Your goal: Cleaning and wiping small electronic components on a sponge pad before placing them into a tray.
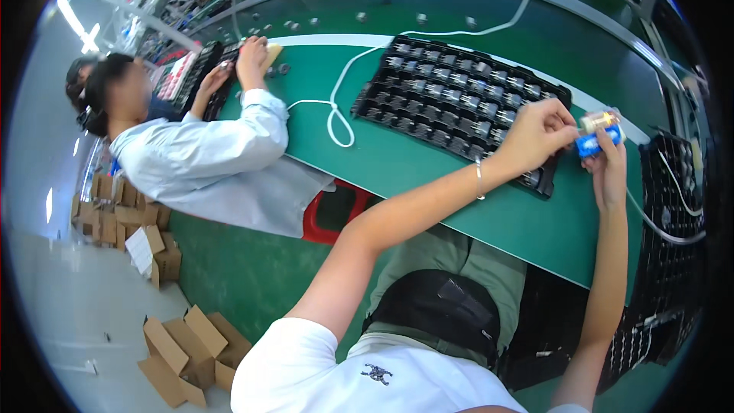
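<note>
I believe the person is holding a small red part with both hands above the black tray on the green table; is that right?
Not quite: the head view shows the small part is blue with a clear top, not red. The rest holds: the left hand and right hand both hold it, above the black tray on the green table.

The person wears a white short-sleeved T-shirt (367, 378) with a small dark printed figure (376, 373) on the chest. Both forearms are bare. A thin silver bracelet (479, 179) circles the left wrist. Olive-green trousers (474, 260) cover the legs, and a black waist bag (440, 307) sits across the lap.
</note>
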### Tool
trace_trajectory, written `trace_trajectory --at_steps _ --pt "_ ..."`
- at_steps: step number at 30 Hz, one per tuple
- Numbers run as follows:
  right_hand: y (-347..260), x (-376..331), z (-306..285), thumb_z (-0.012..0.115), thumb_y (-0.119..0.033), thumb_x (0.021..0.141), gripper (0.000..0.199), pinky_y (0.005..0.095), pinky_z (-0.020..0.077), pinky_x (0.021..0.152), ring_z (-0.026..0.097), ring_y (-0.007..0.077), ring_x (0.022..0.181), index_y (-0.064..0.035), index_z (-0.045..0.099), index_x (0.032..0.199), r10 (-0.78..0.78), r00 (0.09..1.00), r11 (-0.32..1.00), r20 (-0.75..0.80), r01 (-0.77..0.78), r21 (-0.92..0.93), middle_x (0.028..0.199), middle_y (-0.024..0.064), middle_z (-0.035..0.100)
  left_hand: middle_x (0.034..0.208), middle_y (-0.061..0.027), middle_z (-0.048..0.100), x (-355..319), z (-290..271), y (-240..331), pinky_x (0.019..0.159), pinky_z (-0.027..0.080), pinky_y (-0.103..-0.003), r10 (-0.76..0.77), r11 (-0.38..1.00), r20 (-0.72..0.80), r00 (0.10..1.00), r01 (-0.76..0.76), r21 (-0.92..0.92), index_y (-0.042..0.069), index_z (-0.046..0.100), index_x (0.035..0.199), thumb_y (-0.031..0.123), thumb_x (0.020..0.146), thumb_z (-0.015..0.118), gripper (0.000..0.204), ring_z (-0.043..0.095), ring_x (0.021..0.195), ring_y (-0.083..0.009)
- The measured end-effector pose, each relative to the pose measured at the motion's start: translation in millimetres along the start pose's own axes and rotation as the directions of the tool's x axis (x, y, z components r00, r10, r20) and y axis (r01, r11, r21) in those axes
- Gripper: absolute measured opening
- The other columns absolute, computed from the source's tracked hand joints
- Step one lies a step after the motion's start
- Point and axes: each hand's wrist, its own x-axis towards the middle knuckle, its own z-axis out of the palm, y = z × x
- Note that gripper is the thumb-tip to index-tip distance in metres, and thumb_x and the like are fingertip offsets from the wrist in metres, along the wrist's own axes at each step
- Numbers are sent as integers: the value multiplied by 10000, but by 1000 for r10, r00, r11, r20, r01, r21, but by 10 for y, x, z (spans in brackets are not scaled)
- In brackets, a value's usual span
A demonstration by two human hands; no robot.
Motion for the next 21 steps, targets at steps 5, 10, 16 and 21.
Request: trace_trajectory --at_steps 5,10,16,21 --pt "93 79 79 622 -280 914 350 192 450 554 605 63 727 -49 567 1170 14 1000 999 -10 -15 -49 948 10 649 768 -69 688 -38 -96 97 527 482 -208 -59 998 -44 997 59 -1 -12 638 932 95 858 671 134 633 652 -80" --pt "22 44 67 626 -270 916 315 184 449 549 586 45 676 -40 594 1128 36 999 997 34 -34 -74 876 7 645 796 -91 702 -48 -62 134 526 474 -204 -65 997 -41 997 67 42 -28 630 959 98 888 651 145 668 708 -100" --pt "-35 -5 103 705 -323 863 338 208 483 562 568 74 617 -24 611 991 21 1000 999 -7 -22 -35 789 35 629 789 -97 702 -54 -35 110 531 474 -214 -46 996 -31 998 49 77 -32 627 953 93 884 658 146 662 704 -101" --pt "-97 -8 102 707 -345 853 381 218 486 532 557 74 588 -13 596 1001 72 994 997 82 -73 13 780 34 616 785 -89 704 -48 -58 65 540 482 -220 -14 997 -16 1000 15 81 -31 628 986 95 870 683 181 618 655 -80"
